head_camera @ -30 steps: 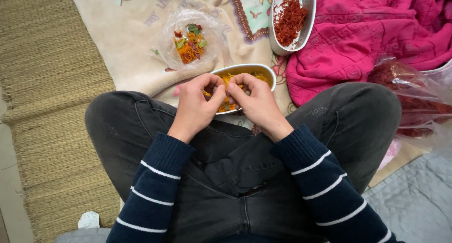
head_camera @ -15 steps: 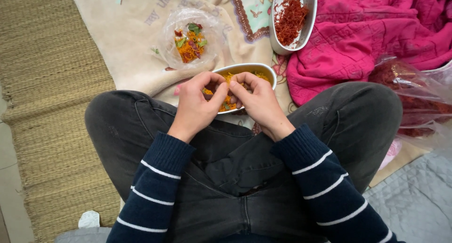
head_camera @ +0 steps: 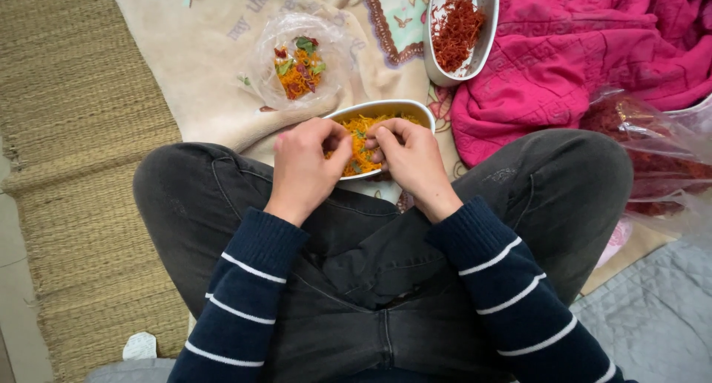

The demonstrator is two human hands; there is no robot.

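I sit cross-legged in dark jeans and a navy sleeve with white stripes, and both my hands meet just past my knees over a white oval dish. My left hand is curled, fingertips pinched together at the dish's near left edge on a bit of the filling; my right hand is curled the same way beside it, fingers closed on some strands at the near right. The two nearly touch. The dish rests on a beige blanket between my legs and holds a heap of fine orange shreds flecked with a little green.

To my right, against my knee, lies a crinkled clear plastic bag of dark red material. Farther out on the left, a clear plastic wrap sits open on the blanket, carrying a small mixed pile of orange, red and green pieces. Farther right, a second white oval dish holds red threads, touching a bright pink quilted cloth. A woven straw mat runs along my left side.
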